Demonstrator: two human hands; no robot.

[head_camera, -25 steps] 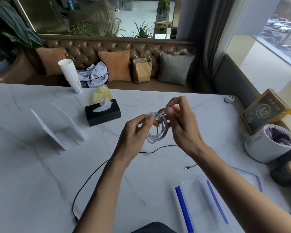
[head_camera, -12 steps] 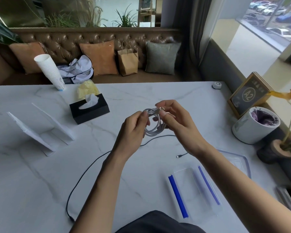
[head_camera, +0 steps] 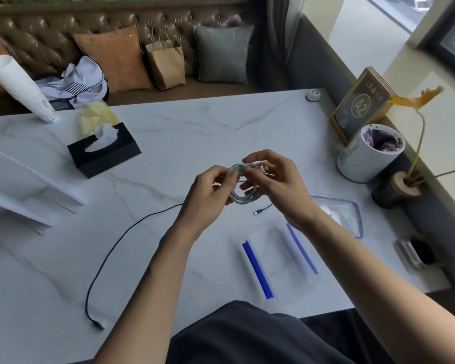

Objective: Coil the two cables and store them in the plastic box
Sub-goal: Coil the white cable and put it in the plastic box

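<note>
A white cable (head_camera: 244,197), wound into a small coil, hangs between both hands above the middle of the marble table. My left hand (head_camera: 208,198) pinches the coil's left side. My right hand (head_camera: 279,182) grips its right side, with the cable's plug end at the fingertips. A black cable (head_camera: 108,261) lies uncoiled on the table, running from the front left to a plug near my right wrist. The clear plastic box (head_camera: 281,261) with blue clips sits open in front of me on the right. Its clear lid (head_camera: 352,216) lies beyond, partly hidden by my right forearm.
A black tissue box (head_camera: 104,153) and two white stands (head_camera: 37,185) are on the left. A stack of paper cups (head_camera: 19,88) leans at the far left. A white pot (head_camera: 368,153), a framed sign (head_camera: 360,106) and a flower holder (head_camera: 402,187) line the right edge.
The head camera has tilted downward and closer, so the table fills more of the view. Both hands keep hold of the white coil, and the right fingers have shifted around its plug end.
</note>
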